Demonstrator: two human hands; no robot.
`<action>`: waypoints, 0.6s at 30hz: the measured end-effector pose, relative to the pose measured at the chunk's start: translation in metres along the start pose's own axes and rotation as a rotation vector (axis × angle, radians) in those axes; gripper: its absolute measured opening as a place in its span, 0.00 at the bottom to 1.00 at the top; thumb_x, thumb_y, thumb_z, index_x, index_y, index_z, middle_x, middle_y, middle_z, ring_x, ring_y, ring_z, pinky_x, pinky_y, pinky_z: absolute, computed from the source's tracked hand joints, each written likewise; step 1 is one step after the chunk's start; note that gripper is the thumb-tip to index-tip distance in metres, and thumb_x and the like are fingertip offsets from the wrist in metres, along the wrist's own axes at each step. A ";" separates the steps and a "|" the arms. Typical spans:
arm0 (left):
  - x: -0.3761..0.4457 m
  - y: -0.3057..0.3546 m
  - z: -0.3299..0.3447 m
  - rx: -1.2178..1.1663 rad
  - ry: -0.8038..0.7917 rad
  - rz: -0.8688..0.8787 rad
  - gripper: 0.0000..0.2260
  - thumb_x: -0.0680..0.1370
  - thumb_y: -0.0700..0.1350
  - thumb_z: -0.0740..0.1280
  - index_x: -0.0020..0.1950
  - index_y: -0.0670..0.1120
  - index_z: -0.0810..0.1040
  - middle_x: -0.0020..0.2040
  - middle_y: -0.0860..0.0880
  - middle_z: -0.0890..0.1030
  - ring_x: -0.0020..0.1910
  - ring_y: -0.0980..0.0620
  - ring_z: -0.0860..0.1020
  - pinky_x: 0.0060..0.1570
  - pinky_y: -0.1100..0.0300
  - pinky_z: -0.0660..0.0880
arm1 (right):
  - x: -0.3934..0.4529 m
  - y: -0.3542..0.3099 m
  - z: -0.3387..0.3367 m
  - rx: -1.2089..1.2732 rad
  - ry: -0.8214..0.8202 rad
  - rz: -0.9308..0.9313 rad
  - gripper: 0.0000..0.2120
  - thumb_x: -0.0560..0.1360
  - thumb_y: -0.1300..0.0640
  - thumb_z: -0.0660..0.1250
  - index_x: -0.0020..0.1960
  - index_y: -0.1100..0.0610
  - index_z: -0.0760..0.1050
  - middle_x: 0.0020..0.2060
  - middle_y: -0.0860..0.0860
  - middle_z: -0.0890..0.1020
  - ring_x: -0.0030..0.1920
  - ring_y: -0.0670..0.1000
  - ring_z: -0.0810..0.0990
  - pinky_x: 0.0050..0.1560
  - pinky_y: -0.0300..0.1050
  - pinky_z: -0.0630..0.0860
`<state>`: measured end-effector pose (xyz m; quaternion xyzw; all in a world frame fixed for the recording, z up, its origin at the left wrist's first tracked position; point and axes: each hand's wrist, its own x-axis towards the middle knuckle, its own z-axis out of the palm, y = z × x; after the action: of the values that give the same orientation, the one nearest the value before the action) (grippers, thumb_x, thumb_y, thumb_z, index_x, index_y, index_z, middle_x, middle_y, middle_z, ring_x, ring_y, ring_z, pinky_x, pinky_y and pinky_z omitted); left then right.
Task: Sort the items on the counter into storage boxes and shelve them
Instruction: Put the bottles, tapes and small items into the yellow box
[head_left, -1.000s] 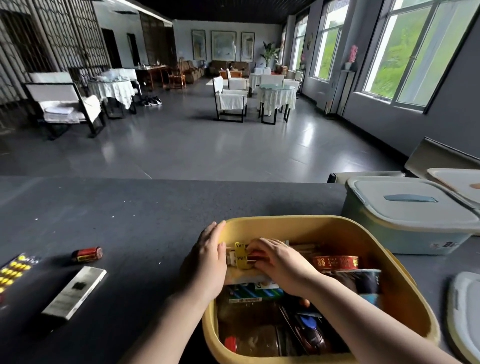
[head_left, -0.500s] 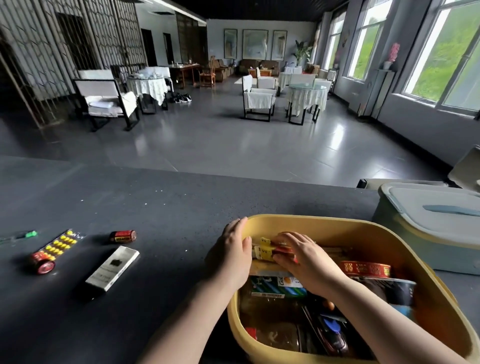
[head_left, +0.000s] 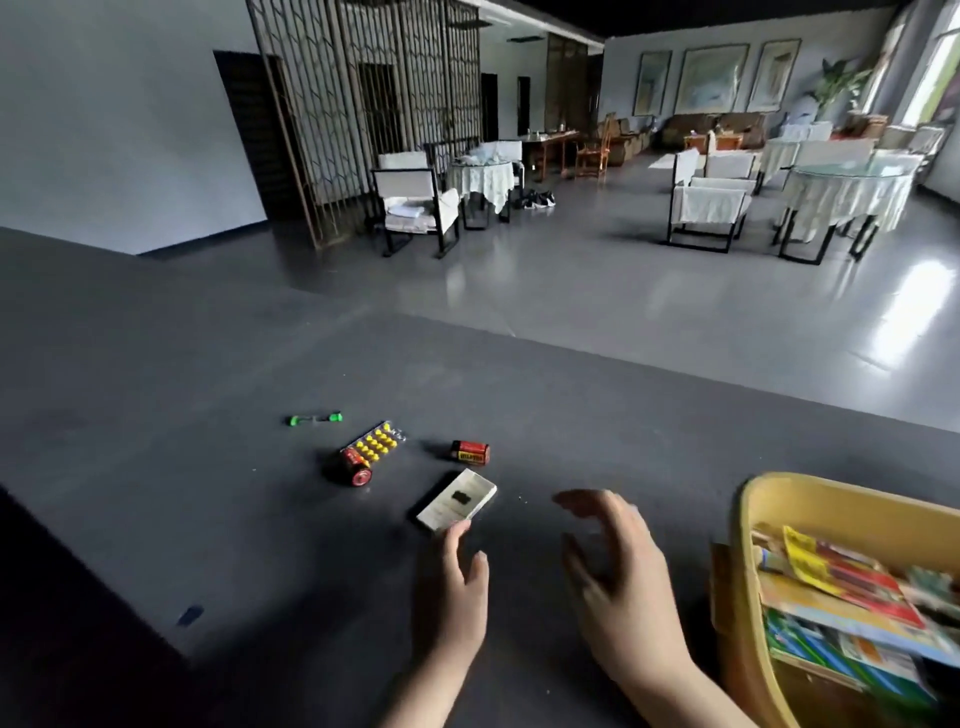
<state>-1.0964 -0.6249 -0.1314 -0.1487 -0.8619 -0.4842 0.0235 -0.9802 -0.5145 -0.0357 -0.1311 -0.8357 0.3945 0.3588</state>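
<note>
Dark grey table (head_left: 208, 519) across the whole lower view, near-left corner lost in shadow. Yellow storage box (head_left: 810, 501) at the right edge, cut off by the frame on the right and below; inside, a blurred heap of coloured packets (head_left: 841, 577), single items impossible to tell apart. Both hands out over the table, left of the box, holding nothing. Left hand (head_left: 454, 597) open, fingers straight, one fingertip at the near edge of a flat white box (head_left: 457, 500); touching or just short of it, cannot tell. Right hand (head_left: 618, 566) open too, fingers loosely bent and smeared by motion blur, well above the table surface or on it, not clear. Both forearms cut off at the bottom edge. Beyond the white box, a red battery (head_left: 470, 451) lying on its side. Further left, a second red battery (head_left: 356, 466), touching a blister strip of yellow pills (head_left: 375, 443). Behind these, a small green object (head_left: 315, 418), too small to identify. Small dark blue thing (head_left: 189, 614) near the left shadow, unreadable.
</note>
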 end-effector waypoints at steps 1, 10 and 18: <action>0.007 -0.012 -0.009 0.041 0.015 0.000 0.18 0.74 0.36 0.69 0.63 0.42 0.76 0.63 0.46 0.77 0.64 0.47 0.74 0.64 0.55 0.68 | -0.004 0.012 0.021 0.007 -0.030 0.081 0.15 0.70 0.65 0.68 0.52 0.49 0.76 0.49 0.38 0.78 0.53 0.44 0.76 0.54 0.39 0.73; 0.065 -0.066 -0.041 0.196 -0.096 0.035 0.24 0.73 0.44 0.72 0.68 0.40 0.72 0.70 0.40 0.70 0.70 0.43 0.67 0.70 0.50 0.61 | 0.035 0.065 0.111 -0.196 -0.077 0.289 0.14 0.72 0.63 0.67 0.56 0.53 0.76 0.51 0.46 0.78 0.55 0.51 0.74 0.51 0.43 0.70; 0.109 -0.048 0.006 0.521 -0.228 0.378 0.29 0.74 0.66 0.56 0.72 0.55 0.63 0.72 0.55 0.65 0.71 0.55 0.64 0.68 0.58 0.61 | 0.101 0.079 0.163 -0.470 -0.269 0.201 0.25 0.75 0.53 0.65 0.70 0.47 0.65 0.68 0.46 0.69 0.69 0.50 0.65 0.66 0.45 0.65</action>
<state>-1.2128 -0.6177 -0.1549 -0.3478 -0.9110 -0.2152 0.0535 -1.1712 -0.5045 -0.1151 -0.2393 -0.9272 0.2373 0.1634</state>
